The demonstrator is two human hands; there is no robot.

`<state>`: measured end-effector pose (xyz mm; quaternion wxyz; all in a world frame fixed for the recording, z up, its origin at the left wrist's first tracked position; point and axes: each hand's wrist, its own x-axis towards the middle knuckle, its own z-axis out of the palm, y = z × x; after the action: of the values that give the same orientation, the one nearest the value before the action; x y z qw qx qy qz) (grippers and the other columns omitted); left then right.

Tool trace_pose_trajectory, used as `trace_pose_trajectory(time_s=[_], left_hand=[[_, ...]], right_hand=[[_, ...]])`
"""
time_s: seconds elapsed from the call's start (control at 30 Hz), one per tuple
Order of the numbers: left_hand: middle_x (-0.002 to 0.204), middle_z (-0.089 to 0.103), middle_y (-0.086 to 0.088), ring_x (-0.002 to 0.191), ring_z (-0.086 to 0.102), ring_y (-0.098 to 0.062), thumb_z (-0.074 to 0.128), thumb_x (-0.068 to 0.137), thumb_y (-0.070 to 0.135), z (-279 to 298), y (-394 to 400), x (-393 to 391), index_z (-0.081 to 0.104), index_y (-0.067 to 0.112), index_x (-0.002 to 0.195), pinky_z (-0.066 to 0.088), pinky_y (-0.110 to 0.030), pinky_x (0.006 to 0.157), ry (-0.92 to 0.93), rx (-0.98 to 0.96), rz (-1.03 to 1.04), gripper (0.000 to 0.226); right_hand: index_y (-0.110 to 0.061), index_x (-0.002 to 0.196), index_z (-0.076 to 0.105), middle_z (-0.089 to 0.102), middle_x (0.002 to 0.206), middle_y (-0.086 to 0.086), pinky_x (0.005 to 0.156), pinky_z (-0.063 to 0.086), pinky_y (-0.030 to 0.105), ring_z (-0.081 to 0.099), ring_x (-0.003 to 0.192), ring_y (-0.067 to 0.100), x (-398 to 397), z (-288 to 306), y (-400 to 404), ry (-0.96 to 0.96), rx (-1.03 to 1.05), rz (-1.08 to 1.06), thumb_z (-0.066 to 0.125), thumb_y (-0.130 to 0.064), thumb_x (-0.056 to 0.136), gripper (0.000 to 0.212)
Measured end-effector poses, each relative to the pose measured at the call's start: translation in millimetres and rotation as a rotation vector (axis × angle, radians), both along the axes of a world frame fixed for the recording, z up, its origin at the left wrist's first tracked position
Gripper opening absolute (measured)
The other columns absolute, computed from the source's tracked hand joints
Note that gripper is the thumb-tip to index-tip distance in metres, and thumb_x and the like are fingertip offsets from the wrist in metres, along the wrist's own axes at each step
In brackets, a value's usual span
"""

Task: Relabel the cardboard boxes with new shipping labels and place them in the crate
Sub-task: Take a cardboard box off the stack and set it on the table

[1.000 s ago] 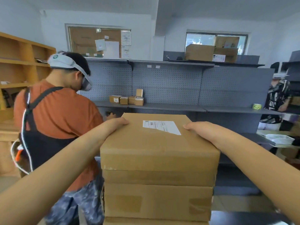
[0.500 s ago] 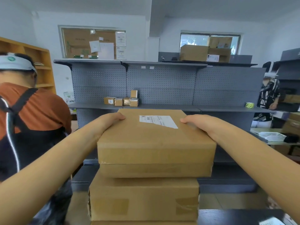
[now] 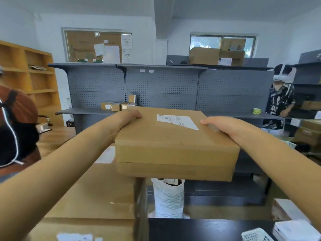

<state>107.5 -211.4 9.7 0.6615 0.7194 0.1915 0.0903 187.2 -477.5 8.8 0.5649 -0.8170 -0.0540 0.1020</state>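
Note:
I hold a flat cardboard box [image 3: 173,145] in the air in front of me. My left hand [image 3: 126,117] grips its far left corner and my right hand [image 3: 220,125] grips its far right corner, fingers curled over the far edge. A white shipping label [image 3: 177,121] lies on the box's top near the far edge. Below and to the left stands a stack of larger cardboard boxes [image 3: 97,193]; the held box's left part overhangs it. No crate can be made out.
A grey pegboard shelf unit [image 3: 163,87] with small boxes [image 3: 118,106] stands ahead. A person in an orange shirt [image 3: 15,129] is at the left, another person [image 3: 279,100] at the right. A printed bag [image 3: 168,197], a black table [image 3: 208,229] and a white basket [image 3: 255,234] lie below.
I have lifted the top box off the stack and carried it to the right. The stack now sits lower left. The person in orange has slid towards the left edge of view.

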Motion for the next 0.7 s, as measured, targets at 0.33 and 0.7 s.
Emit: trace_pose_trajectory(time_s=[0.33, 0.7], left_hand=[[0.056, 0.068, -0.008, 0.045, 0.065, -0.021, 0.058, 0.091, 0.028, -36.9, -135.4, 35.9, 0.059, 0.006, 0.096, 0.051, -0.027, 0.041, 0.049, -0.061, -0.061, 0.022], [0.065, 0.072, -0.008, 0.056, 0.068, -0.022, 0.055, 0.091, 0.033, -91.3, -166.3, 52.2, 0.061, 0.011, 0.096, 0.054, -0.028, 0.049, 0.116, -0.06, -0.049, 0.023]], right_hand=[[-0.019, 0.081, 0.059, 0.066, 0.072, 0.003, 0.045, 0.043, 0.023, 0.063, 0.056, 0.017, 24.4, -18.7, -137.1, -0.001, -0.007, -0.048, 0.069, -0.031, 0.085, 0.016], [-0.015, 0.115, 0.061, 0.069, 0.098, 0.008, 0.062, 0.051, 0.032, 0.067, 0.084, 0.027, 45.8, -84.9, -165.7, 0.096, 0.019, -0.044, 0.069, -0.042, 0.083, 0.043]])
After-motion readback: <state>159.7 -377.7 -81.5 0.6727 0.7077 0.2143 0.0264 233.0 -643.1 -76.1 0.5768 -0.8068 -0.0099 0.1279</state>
